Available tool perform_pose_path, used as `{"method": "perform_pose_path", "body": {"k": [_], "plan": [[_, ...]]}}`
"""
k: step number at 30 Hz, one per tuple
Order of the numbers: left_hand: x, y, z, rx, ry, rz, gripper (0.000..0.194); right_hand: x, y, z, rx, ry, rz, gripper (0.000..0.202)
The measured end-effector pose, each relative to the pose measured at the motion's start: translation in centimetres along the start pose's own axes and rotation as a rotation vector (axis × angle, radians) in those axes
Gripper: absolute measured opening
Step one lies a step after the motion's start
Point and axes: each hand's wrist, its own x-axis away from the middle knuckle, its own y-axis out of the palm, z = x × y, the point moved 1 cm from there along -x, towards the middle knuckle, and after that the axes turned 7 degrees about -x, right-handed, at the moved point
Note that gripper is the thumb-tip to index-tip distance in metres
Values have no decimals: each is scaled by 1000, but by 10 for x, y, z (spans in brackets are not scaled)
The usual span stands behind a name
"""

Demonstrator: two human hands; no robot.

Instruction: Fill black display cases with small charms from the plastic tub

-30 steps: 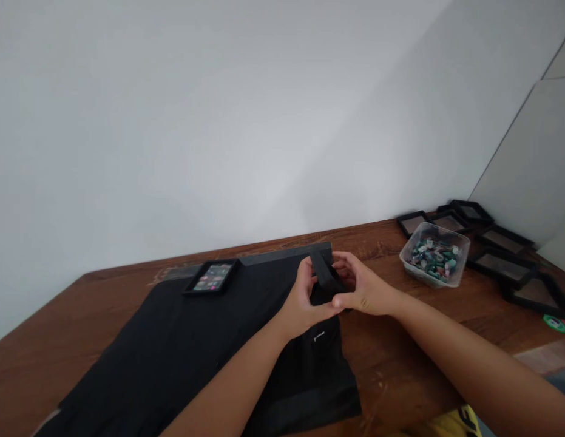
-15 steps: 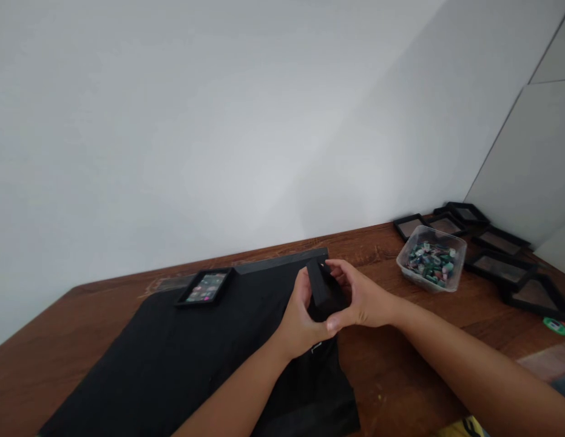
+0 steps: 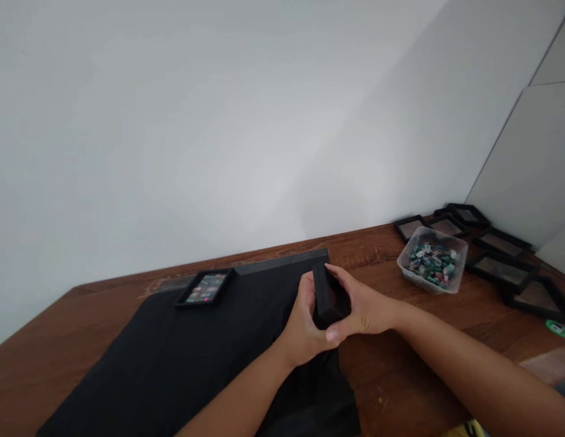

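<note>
A small black frame [image 3: 326, 297] is held on edge between both hands, above the right part of a black cloth [image 3: 186, 346]. My left hand [image 3: 304, 325] grips its left and lower side, and my right hand [image 3: 362, 303] wraps round its right side, the thumbs close together at the bottom. What the frame contains is hidden from this angle. Another black frame [image 3: 206, 287], with small colourful pieces showing inside, lies flat on the back left of the cloth.
A clear plastic tub [image 3: 456, 276] of green, white and pink stones stands on the wooden table [image 3: 40, 328] at the right. Several black frames lie behind and beside it, near the wall [image 3: 218, 121]. A green round object [image 3: 558, 328] is at the right edge.
Both hands have shifted slightly right and down with the black frame, which is turned a little. The other objects stay in place.
</note>
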Motion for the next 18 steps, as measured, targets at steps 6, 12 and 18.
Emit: {"method": "perform_pose_path", "body": {"k": [6,12,18], "plan": [[0,1,-4,19,-46,26,77,1,-1,-1,-1,2,14,153],[0,-1,-4,6,-9,73,85,1,-3,3,-34,-92,86,155],[2,-8,-15,-277,25,218,94,-2,-1,6,-103,-140,125,159]]}}
